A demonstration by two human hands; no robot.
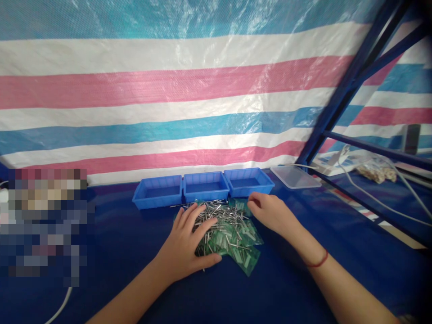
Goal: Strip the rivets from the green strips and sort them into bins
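Observation:
A heap of small silver metal pins (222,216) lies on green plastic bags (243,252) on a dark blue table. My left hand (189,243) rests flat on the left of the heap, fingers spread and open over the pins. At the heap's right edge, my right hand (270,211) has its fingers curled together by a green bag; what they hold is hidden. A red string circles that wrist. Three blue plastic trays stand in a row just behind the heap: left (157,192), middle (205,185), right (249,181).
A clear plastic lid (295,176) lies right of the trays. A striped pink, white and blue tarp (168,90) hangs behind. A blue metal frame (351,81) with white cables (371,189) stands at right. A white cable (60,306) runs at bottom left.

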